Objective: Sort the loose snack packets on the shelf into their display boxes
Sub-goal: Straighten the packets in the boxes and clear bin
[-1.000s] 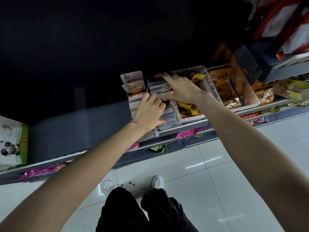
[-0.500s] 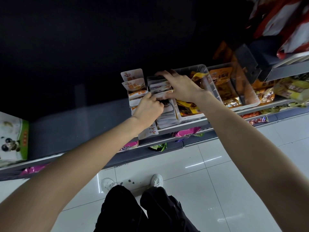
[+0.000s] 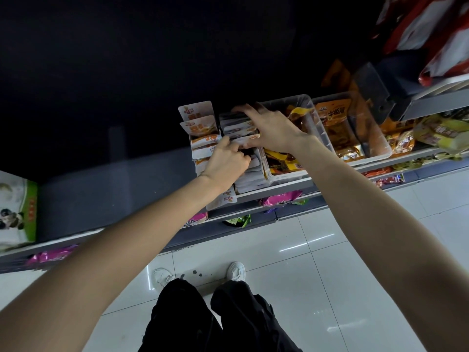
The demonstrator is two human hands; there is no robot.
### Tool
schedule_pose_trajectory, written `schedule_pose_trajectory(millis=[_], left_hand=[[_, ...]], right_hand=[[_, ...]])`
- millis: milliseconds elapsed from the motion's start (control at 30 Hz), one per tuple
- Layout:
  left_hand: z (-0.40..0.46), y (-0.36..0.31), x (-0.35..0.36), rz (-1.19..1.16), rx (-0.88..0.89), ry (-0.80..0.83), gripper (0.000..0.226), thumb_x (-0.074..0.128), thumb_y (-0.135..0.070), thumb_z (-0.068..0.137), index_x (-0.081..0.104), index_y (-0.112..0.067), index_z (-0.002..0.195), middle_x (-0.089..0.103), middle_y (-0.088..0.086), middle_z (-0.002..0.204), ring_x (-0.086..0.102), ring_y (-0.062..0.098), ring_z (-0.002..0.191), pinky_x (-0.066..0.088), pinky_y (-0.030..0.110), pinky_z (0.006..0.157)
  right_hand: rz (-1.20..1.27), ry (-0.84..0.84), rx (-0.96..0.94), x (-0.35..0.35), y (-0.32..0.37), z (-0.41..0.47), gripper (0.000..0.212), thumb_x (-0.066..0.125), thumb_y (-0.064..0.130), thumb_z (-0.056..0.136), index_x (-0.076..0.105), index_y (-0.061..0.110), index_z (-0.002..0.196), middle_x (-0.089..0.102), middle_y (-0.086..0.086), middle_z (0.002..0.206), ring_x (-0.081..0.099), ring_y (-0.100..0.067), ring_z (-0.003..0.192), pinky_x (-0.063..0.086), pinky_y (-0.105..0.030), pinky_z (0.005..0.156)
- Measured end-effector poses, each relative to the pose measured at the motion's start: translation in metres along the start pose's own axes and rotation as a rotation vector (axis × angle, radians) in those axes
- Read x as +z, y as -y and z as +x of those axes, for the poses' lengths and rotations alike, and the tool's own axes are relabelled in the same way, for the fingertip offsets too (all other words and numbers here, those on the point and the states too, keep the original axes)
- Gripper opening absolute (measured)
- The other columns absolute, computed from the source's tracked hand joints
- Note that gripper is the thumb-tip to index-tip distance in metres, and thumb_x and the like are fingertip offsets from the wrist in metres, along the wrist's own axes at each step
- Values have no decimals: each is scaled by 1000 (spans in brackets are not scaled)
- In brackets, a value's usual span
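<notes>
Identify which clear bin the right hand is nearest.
The left clear bin, beside the white packet rows; the right hand reaches alongside it. The other bin sits farther right.

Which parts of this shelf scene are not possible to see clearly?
- Head view: white packets mid-row, covered by left hand and right hand.
- What the left fingers hold: curled under, hidden.
- Red bags: blurred, cut by the edge.
- Shelf back: too dark.

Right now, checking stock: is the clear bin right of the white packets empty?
No, the clear bin holds yellow and orange packets beside the white packets.
</notes>
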State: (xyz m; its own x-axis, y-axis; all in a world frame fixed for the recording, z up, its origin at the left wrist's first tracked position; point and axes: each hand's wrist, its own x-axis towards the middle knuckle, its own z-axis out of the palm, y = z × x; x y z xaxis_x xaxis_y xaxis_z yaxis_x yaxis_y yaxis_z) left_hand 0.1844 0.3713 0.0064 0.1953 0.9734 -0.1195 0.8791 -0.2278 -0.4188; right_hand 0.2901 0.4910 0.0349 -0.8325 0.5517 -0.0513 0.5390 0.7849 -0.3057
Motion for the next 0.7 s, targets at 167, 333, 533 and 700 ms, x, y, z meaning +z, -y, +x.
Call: schedule_pose_trajectory(millis=[167, 333, 533, 700], left_hand=[[3, -9, 1, 1, -28, -6, 5, 71, -26, 75, 70, -21, 77, 69, -6, 70, 59, 18, 85, 30, 36, 84], [-1, 4, 1, -63, -74, -50, 12, 76, -15, 66, 69, -25, 67, 60, -9, 50, 58, 13, 69, 24, 33, 76], [-4, 24, -5, -258, -218, -351, 12, 69, -18, 79, 70, -23, 68, 63, -7, 56, 58, 14, 64, 27, 32, 75], [-9, 28, 1, -293, -264, -378, 26, 75, -42, 72, 68, -20, 83, 68, -7, 76, 61, 16, 64, 25, 31, 74]], right_hand=[[-10, -1, 4, 0, 1, 0, 81, 74, 35, 79, 26, 28, 144, 41, -12, 142, 54, -29, 117, 45, -35, 95], [66, 60, -8, -4, 1, 0, 81, 70, 34, 82, 22, 28, 146, 34, -11, 148, 51, -28, 121, 43, -37, 99], [-108, 241, 34, -14, 5, 14, 74, 47, 44, 92, 2, 33, 150, 3, -11, 158, 11, -34, 143, 17, -48, 113], [-94, 265, 45, 1, 7, 6, 78, 41, 45, 94, -14, 31, 148, -25, -7, 155, -4, -31, 145, 7, -45, 117]])
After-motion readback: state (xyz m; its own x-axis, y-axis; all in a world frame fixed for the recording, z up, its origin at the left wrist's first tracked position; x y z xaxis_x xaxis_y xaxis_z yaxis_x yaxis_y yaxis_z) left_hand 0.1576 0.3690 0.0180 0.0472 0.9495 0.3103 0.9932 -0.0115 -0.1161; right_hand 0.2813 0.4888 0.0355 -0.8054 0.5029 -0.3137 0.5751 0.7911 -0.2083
